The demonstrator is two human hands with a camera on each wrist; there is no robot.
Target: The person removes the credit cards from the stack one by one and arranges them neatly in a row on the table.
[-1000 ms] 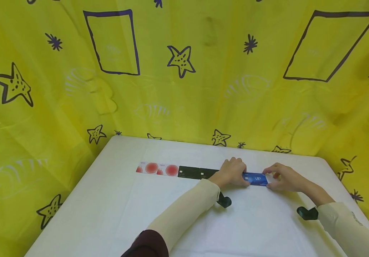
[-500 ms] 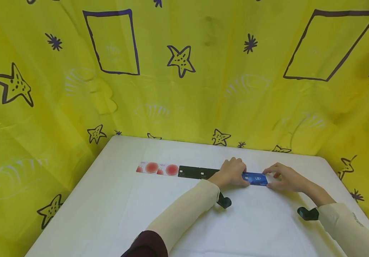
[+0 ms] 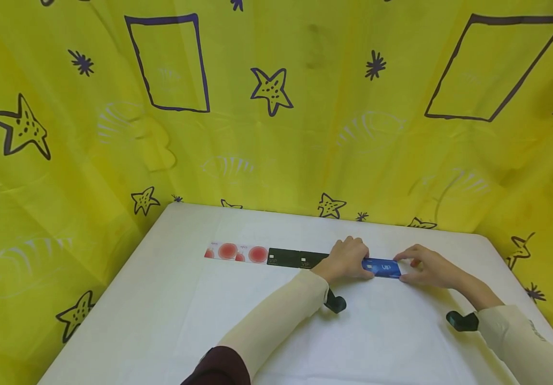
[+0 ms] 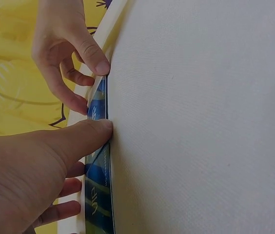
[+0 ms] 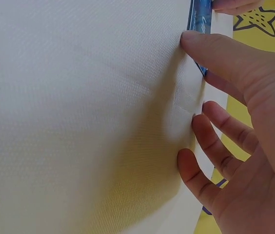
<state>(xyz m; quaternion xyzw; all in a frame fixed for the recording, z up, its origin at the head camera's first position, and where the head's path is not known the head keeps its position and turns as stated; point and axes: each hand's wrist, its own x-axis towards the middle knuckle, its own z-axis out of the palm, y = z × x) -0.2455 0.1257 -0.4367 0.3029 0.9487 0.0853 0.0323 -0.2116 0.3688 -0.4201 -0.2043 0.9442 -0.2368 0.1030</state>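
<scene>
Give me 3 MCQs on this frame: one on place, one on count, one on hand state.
1. Where does the blue card lie in the row of cards?
A. right end
B. left end
C. middle

2. How many black cards show in the head view?
A. five
B. two
C. none

3. What are the hands doing?
A. both lifted off the table
B. left hand and right hand touch the blue card on the white table
C. both grip a cup

Answers:
1 A, it lies right of the black cards and the red-dotted cards.
2 B, two lie side by side.
3 B, fingertips of each rest at the card's ends.
</scene>
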